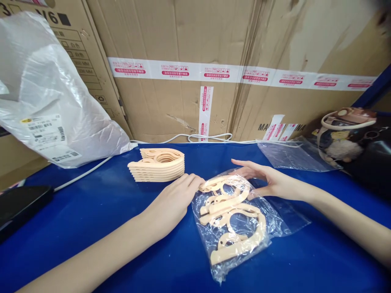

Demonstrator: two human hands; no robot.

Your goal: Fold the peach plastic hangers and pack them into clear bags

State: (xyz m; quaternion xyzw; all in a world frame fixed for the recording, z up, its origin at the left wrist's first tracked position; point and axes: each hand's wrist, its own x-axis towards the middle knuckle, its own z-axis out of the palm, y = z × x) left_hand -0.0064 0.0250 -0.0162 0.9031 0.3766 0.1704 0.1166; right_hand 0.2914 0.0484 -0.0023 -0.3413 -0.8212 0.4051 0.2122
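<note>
A clear plastic bag (277,215) lies on the blue surface with several beige folding hangers (238,244) inside, spread at different angles. My left hand (186,189) is closed at the bag's upper left edge, beside the end of the top hanger; its fingertips are partly hidden. Over the upper right of the bag is my right hand (261,179), fingers apart and index finger stretched out, the thumb and lower fingers at the plastic. Just beyond my left hand, a neat stack of beige folding hangers (157,167) lies on the surface.
Large cardboard boxes (177,110) wall off the back. At left are a white plastic parcel bag (61,97) and a black device (24,207) with a white cable (82,175). On the right are a flat clear bag (284,156) and a brown-lidded container (348,126) with a strap.
</note>
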